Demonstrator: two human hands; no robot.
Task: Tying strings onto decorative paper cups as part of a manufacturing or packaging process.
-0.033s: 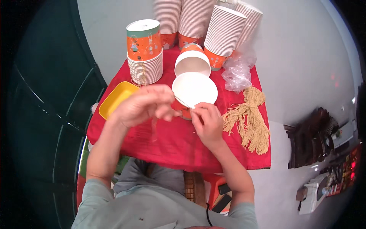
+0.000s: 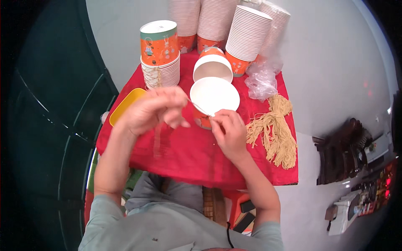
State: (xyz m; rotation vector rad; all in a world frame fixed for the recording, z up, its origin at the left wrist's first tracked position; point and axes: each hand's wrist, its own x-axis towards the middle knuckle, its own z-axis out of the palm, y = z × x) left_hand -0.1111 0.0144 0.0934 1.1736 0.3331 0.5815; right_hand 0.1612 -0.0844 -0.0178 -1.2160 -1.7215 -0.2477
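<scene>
Your left hand (image 2: 153,111) and right hand (image 2: 228,129) each pinch an end of a thin beige string (image 2: 199,108), stretched taut between them across the rim of the orange paper cup (image 2: 211,100) on the red-clothed tabletop (image 2: 184,154).

Cups and string on a cloth-covered table

Cup stacks (image 2: 247,33) stand at the back; an open cup (image 2: 214,96) sits mid-table between both hands, a tray (image 2: 125,105) left, a string bundle (image 2: 274,134) right, a bag (image 2: 261,79) seemingly behind it.

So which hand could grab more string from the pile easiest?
Probably the right hand. The pile of tan string lies just beside it on the red cloth, while the left hand is farther off.
</scene>
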